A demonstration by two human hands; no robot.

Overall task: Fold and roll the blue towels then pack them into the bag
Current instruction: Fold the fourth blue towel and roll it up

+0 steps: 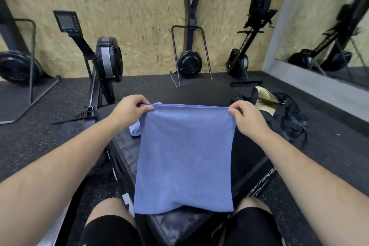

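A blue towel (183,156) is pinched at its 2 top corners by the left hand (129,110) and right hand (247,118), hung over the black box (199,94).

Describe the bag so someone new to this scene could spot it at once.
Start from the big blue towel held up mid-frame and look just past the right hand. There slumps the bag, soft black fabric with straps. Its open mouth shows pale yellow lining, unlike the rigid black rowing machines along the wall.
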